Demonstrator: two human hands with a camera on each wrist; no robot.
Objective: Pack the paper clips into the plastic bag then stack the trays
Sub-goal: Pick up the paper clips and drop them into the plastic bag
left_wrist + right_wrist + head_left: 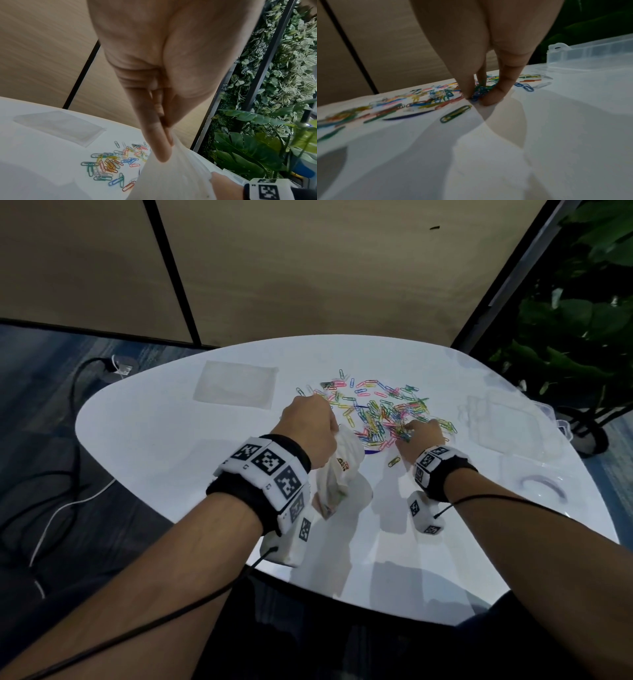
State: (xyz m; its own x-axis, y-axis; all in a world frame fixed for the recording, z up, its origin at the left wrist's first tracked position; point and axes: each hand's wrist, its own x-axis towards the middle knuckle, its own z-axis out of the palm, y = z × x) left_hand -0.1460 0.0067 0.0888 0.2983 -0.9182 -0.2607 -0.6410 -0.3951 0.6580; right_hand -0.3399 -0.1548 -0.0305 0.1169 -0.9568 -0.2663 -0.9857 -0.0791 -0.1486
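Paper clips [380, 409]: spread in a loose coloured heap on the white table [164, 446], mostly beyond and to the left of the right-hand grip; one stray green clip [455, 114] just short of the fingertips.
Right hand [423, 436]: fingertips [494, 97] pressed down at the near edge of the heap, closed round a small knot of clips against the tabletop.
Plastic bag [342, 460]: hanging crumpled below the left-hand grip, just left of the heap, lower end resting on the table.
Left hand [311, 429]: thumb and forefinger [159, 147] pinching the bag's upper edge, holding the mouth up; how wide the mouth gapes, not clear.
Step in hand: gathering a pinch of clips for the bag; by the size of the heap, packing seemingly far from done.
Next move calls for: lifting the pinch cleanly, carrying it left to the held edge, dropping it inside; likely a wider mouth too.
Trays [513, 426]: clear plastic, right of the right hand, well apart from the bag; stacking not yet begun.
Flat clear sheet [236, 385]: beyond the left hand, possibly another bag.
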